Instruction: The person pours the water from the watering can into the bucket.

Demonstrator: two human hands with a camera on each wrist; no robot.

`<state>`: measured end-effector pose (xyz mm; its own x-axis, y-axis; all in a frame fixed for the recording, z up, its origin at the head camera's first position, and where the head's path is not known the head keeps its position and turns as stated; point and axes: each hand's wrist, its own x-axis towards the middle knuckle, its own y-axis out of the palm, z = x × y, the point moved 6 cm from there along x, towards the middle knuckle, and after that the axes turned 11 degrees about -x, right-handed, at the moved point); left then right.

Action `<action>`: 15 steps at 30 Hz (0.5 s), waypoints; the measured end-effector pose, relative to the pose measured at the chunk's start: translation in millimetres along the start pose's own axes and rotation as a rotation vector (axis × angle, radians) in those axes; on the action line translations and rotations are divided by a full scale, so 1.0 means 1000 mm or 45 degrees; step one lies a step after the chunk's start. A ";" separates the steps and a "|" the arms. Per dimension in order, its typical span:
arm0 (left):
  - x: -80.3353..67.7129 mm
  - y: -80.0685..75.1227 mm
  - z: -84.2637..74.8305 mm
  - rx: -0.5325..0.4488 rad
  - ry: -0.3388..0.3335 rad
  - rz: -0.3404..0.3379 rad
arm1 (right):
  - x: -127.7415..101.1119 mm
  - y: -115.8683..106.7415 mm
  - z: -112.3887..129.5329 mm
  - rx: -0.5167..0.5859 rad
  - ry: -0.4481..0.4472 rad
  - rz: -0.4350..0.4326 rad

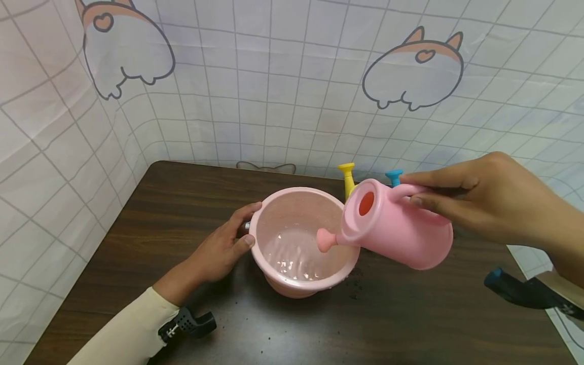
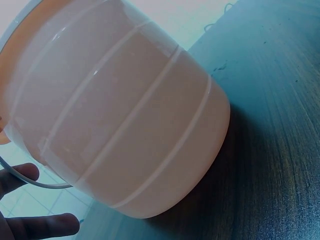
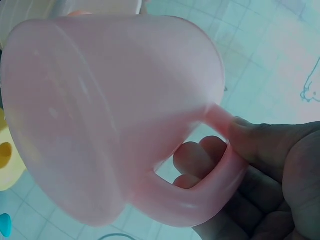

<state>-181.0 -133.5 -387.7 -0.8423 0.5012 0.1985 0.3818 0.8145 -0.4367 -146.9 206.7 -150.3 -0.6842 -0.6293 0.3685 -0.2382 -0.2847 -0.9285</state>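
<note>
Pink watering can (image 1: pixel 397 228), tilted with its spout (image 1: pixel 325 240) over the pink bucket (image 1: pixel 298 243) near the desk's (image 1: pixel 182 203) middle. Right hand (image 1: pixel 483 203): fingers curled round the handle. Left hand (image 1: pixel 219 248): fingers loosely spread against the bucket's wall, steadying it. Pouring goes best with the spout kept inside the rim.
</note>
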 end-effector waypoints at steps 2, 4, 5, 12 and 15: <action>0.000 0.000 0.001 -0.002 -0.004 -0.001 | 0.003 0.000 0.001 -0.009 -0.012 0.015; 0.000 0.000 0.001 -0.004 -0.006 -0.003 | 0.005 0.000 0.001 -0.011 -0.016 0.035; 0.000 0.000 0.002 -0.005 -0.006 -0.004 | 0.006 0.000 0.002 -0.010 -0.020 0.044; 0.000 0.001 0.001 -0.005 0.027 -0.005 | 0.014 0.000 0.007 -0.023 -0.001 0.120; 0.000 0.000 0.000 -0.006 0.041 -0.009 | 0.019 0.000 0.010 -0.043 -0.032 0.136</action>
<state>-181.3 -133.2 -387.5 -0.8322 0.5047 0.2297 0.3781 0.8194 -0.4308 -153.5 187.4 -142.7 -0.6897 -0.6725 0.2683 -0.1886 -0.1909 -0.9633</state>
